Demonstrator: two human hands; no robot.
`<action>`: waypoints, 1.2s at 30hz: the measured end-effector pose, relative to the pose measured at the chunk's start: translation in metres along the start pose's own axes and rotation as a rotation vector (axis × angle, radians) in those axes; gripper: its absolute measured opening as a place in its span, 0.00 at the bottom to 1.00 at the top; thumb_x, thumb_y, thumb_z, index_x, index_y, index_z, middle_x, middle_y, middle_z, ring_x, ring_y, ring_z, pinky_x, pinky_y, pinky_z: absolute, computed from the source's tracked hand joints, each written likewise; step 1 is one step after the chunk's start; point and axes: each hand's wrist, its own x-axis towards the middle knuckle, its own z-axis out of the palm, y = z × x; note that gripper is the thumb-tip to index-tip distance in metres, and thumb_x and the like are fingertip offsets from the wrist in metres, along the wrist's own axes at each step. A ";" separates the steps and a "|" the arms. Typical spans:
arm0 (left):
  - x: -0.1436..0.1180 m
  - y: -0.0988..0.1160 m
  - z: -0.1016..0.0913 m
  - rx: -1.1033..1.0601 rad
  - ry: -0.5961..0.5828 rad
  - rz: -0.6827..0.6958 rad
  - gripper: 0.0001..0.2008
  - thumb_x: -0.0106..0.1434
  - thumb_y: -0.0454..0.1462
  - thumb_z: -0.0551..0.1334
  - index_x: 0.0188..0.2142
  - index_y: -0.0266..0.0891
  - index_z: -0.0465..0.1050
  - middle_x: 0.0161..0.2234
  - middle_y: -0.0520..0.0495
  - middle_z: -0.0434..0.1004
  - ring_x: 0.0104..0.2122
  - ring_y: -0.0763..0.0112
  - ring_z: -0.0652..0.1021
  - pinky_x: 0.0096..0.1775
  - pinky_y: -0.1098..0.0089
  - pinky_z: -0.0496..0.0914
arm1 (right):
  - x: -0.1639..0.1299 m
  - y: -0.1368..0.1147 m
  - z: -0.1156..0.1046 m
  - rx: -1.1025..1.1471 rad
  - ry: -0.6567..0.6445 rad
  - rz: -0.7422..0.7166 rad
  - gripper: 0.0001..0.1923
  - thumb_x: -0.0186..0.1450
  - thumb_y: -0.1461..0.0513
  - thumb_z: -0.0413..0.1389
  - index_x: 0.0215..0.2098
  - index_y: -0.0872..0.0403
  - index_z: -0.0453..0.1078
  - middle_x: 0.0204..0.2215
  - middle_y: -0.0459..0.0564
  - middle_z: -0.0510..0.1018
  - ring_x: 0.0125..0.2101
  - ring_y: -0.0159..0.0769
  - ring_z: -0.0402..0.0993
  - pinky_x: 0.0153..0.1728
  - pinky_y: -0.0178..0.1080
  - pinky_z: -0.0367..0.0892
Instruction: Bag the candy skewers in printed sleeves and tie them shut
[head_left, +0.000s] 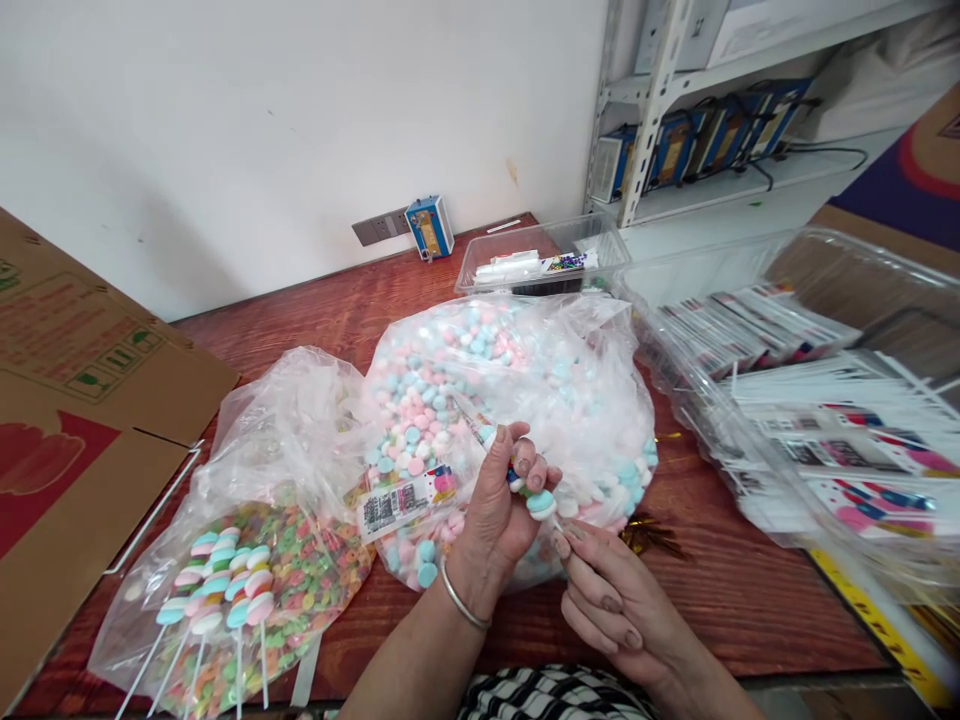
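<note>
Over a big clear bag of pastel marshmallows (420, 400), my left hand (499, 500) is closed round a marshmallow skewer (540, 503) with a clear printed wrapper over its upper part. A blue and white marshmallow shows below my left fingers. My right hand (611, 595) pinches the skewer's white stick just under that marshmallow. Beside my left wrist, a printed clear wrapper (405, 503) lies on the bag. To the left, several finished-looking marshmallow skewers (225, 580) lie on a bag of colourful ring gummies (315, 560), sticks toward me.
Clear plastic bins at right hold printed wrappers (832, 430) and white sticks. Behind the marshmallow bag stands a clear tray (540, 285). Gold twist ties (652, 535) lie on the wooden table (780, 610). A cardboard box (97, 400) flanks the left; a blue device (430, 228) stands by the wall.
</note>
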 end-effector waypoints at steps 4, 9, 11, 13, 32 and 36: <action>0.001 0.011 -0.001 -0.005 -0.061 0.031 0.20 0.54 0.47 0.70 0.41 0.37 0.73 0.31 0.53 0.71 0.33 0.72 0.76 0.49 0.60 0.70 | -0.001 -0.002 -0.001 -0.025 -0.007 0.000 0.12 0.65 0.54 0.59 0.32 0.55 0.70 0.09 0.29 0.50 0.07 0.16 0.34 0.08 0.23 0.45; 0.004 0.017 0.002 -0.032 -0.094 0.031 0.07 0.60 0.38 0.67 0.35 0.39 0.71 0.25 0.57 0.65 0.26 0.79 0.72 0.43 0.68 0.71 | 0.001 -0.002 0.001 -0.392 0.117 -0.161 0.15 0.68 0.51 0.53 0.31 0.53 0.66 0.11 0.30 0.49 0.08 0.20 0.37 0.09 0.26 0.44; 0.004 0.014 0.005 -0.065 -0.025 0.032 0.07 0.62 0.38 0.65 0.32 0.38 0.69 0.24 0.57 0.63 0.24 0.80 0.70 0.41 0.70 0.71 | 0.002 -0.003 0.000 -0.828 0.229 -0.459 0.14 0.69 0.54 0.52 0.29 0.54 0.67 0.13 0.35 0.58 0.10 0.23 0.49 0.12 0.28 0.50; 0.004 0.010 0.007 -0.073 0.057 0.037 0.09 0.63 0.39 0.64 0.31 0.38 0.68 0.24 0.57 0.63 0.24 0.80 0.70 0.40 0.69 0.71 | 0.002 -0.005 -0.003 -1.347 0.310 -0.865 0.10 0.68 0.60 0.53 0.31 0.54 0.70 0.18 0.42 0.70 0.16 0.27 0.63 0.18 0.31 0.59; 0.011 0.028 -0.003 0.170 -0.040 0.214 0.21 0.55 0.43 0.70 0.47 0.40 0.71 0.37 0.50 0.76 0.36 0.70 0.79 0.45 0.65 0.72 | 0.007 -0.005 0.009 -0.226 0.148 -0.086 0.16 0.62 0.51 0.62 0.30 0.56 0.68 0.13 0.32 0.50 0.12 0.19 0.37 0.12 0.26 0.41; 0.013 0.027 0.003 0.061 0.013 0.175 0.10 0.60 0.39 0.67 0.39 0.38 0.72 0.20 0.62 0.58 0.16 0.86 0.62 0.26 0.78 0.66 | 0.009 0.008 0.006 -0.288 0.128 -0.157 0.16 0.65 0.50 0.59 0.32 0.55 0.68 0.14 0.32 0.49 0.13 0.20 0.37 0.13 0.27 0.42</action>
